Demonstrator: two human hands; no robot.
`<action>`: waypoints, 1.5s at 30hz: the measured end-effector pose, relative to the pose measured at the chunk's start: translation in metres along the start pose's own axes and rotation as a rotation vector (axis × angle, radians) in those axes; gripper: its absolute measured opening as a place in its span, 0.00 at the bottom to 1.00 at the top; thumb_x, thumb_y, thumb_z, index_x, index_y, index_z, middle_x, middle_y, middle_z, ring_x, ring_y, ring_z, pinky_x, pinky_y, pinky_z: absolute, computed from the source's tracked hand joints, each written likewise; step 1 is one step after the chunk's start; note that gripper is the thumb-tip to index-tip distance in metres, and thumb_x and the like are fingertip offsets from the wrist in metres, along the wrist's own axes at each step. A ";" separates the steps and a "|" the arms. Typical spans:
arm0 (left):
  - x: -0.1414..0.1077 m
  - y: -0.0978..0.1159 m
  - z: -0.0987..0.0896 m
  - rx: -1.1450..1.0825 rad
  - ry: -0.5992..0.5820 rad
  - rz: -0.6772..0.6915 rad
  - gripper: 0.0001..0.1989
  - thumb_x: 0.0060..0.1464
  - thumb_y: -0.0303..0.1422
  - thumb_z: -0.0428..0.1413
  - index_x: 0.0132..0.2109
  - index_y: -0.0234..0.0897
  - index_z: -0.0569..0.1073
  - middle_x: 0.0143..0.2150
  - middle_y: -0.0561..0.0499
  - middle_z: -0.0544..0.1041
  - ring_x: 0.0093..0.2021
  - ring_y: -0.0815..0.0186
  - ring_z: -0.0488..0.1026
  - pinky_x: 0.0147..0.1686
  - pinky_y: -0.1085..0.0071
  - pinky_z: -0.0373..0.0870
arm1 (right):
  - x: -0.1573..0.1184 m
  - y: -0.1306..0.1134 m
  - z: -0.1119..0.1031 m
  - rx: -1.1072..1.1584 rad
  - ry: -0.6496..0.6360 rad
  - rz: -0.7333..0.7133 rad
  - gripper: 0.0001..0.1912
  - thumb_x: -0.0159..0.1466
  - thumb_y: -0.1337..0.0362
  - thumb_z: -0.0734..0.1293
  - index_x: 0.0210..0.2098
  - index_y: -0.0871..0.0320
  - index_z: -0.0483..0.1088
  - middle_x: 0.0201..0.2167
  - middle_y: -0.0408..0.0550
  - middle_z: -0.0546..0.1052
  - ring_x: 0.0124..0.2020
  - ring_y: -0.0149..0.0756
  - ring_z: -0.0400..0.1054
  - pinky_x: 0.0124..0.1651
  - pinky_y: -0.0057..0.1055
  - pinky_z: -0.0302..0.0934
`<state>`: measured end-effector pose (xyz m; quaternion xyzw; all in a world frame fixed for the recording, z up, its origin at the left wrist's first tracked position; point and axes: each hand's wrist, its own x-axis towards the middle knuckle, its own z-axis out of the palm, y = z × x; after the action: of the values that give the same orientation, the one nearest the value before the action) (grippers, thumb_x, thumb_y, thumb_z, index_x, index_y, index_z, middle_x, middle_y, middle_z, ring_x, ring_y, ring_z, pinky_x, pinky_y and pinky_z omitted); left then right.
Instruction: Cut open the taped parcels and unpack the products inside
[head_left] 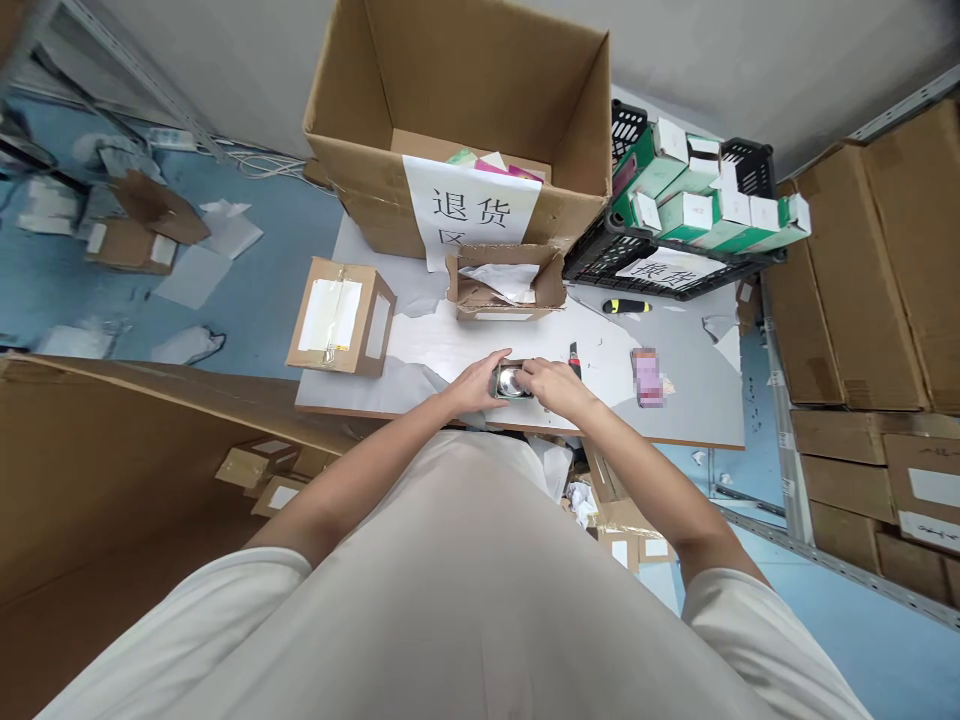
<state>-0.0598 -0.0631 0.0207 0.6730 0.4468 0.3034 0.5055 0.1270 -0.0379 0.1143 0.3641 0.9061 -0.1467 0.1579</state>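
Note:
A small open box stands at the table's front edge between my hands, and a shiny silver round object shows in its opening. My left hand grips the box's left side, fingers at the back and thumb at the front. From the right, my right hand has its fingers bent over the box's right edge, close to the silver object. Its fingertips are partly hidden, so their exact hold is unclear. Right beside that hand lies a red and black utility knife.
Behind the hands stand an open small carton with paper and a large carton. A taped carton sits left. To the right are a black crate of green-white boxes, a yellow-black tool and a pink-purple packet.

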 end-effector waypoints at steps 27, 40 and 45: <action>-0.003 -0.015 -0.005 0.098 -0.006 0.138 0.35 0.38 0.44 0.67 0.54 0.39 0.67 0.57 0.40 0.69 0.58 0.52 0.67 0.58 0.55 0.63 | 0.002 0.016 0.096 0.602 0.506 -0.066 0.25 0.59 0.55 0.70 0.51 0.60 0.64 0.63 0.66 0.54 0.64 0.47 0.54 0.61 0.44 0.56; 0.001 -0.013 -0.062 0.470 0.265 0.244 0.35 0.52 0.52 0.53 0.60 0.34 0.63 0.61 0.37 0.65 0.63 0.51 0.61 0.61 0.55 0.58 | 0.004 0.031 0.056 0.578 0.715 -0.036 0.19 0.55 0.58 0.71 0.45 0.57 0.70 0.50 0.58 0.68 0.50 0.45 0.68 0.50 0.39 0.67; 0.045 -0.013 -0.073 0.769 0.380 0.048 0.23 0.55 0.39 0.52 0.57 0.37 0.68 0.62 0.38 0.67 0.65 0.48 0.56 0.63 0.44 0.44 | -0.044 0.081 -0.029 0.523 0.924 0.046 0.20 0.53 0.57 0.73 0.44 0.53 0.70 0.41 0.52 0.72 0.40 0.41 0.70 0.37 0.36 0.68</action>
<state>-0.1075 0.0084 0.0290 0.7546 0.5968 0.2452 0.1193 0.2088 0.0028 0.1459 0.4377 0.8062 -0.1883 -0.3507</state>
